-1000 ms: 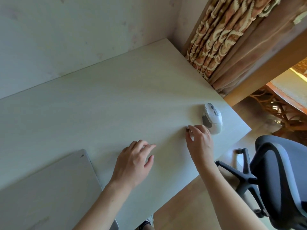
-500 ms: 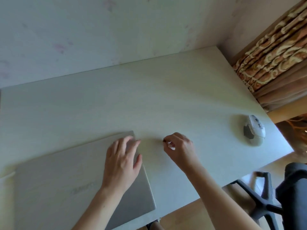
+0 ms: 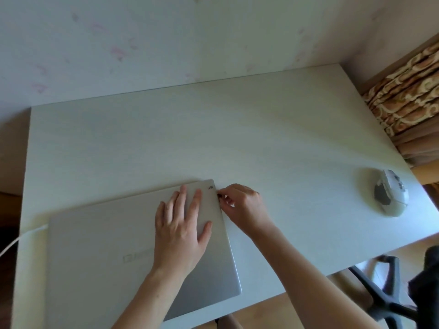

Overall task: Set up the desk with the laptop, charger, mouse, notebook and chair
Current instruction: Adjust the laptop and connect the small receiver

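Note:
A closed silver laptop lies on the white desk at the near left. My left hand rests flat on the lid's right part, fingers spread. My right hand is at the laptop's right edge near the far corner, its fingertips pinched on a small dark piece that touches that edge. A white and grey mouse sits apart near the desk's right edge. A white charger cable runs off from the laptop's left side. No notebook is in view.
A dark office chair with its star base stands on the wooden floor at the near right. A patterned curtain hangs beyond the desk's right end. The desk backs onto a pale wall.
My view swung left, bringing the whole laptop in. My right hand carried the small dark piece from beside the mouse to the laptop's right edge. My left hand moved onto the lid.

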